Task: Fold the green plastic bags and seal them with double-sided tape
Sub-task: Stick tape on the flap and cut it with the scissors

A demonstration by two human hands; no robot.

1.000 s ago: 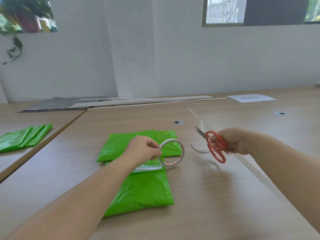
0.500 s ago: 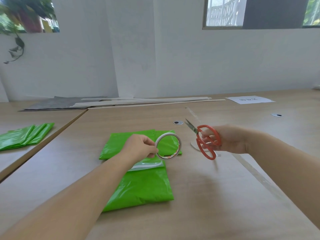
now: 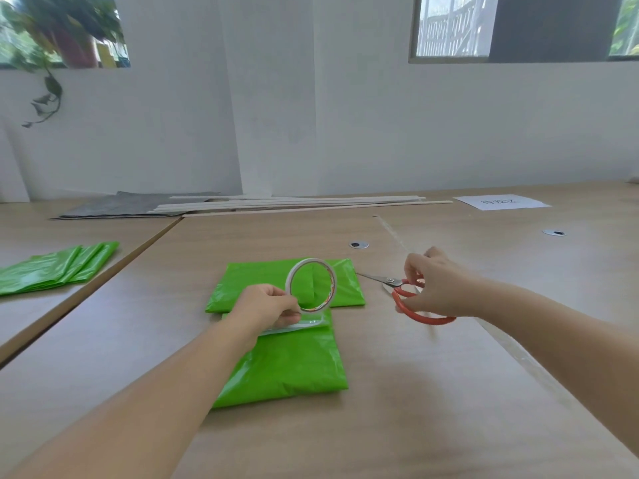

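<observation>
Two folded green bags lie in the middle of the tabletop [image 3: 432, 402], one beyond the other. The far bag [image 3: 249, 288] is a wide flat rectangle. The near bag [image 3: 290, 368] is narrower, and its upper edge meets the far bag's front edge. A pale, shiny strip [image 3: 301, 326] runs across the top of the near bag, just under the person's left hand [image 3: 268, 307]. I cannot tell whether the strip joins the roll.

The left grip is clamped on the tape roll [image 3: 312, 261], thumb and fingers pinching its lower rim. The ring stands upright on edge over the seam between the two bags, and the far bag shows green through its hole.

The right hand [image 3: 437, 285] is just right of the far bag. Its grip is closed around the red handles of the scissors [image 3: 390, 280], fingers curled through the loops. The blades lie together and point left, their tip close to the far bag's right edge. I cannot make out whether the scissors rest on the wood or hang just over it.

Off to the left, on the neighbouring tabletop, sits a pile of more green bags [image 3: 58, 269]. Along the back wall lie long wooden strips [image 3: 294, 203] beside a grey sheet [image 3: 121, 206], with a white paper [image 3: 501, 202] to the right.
</observation>
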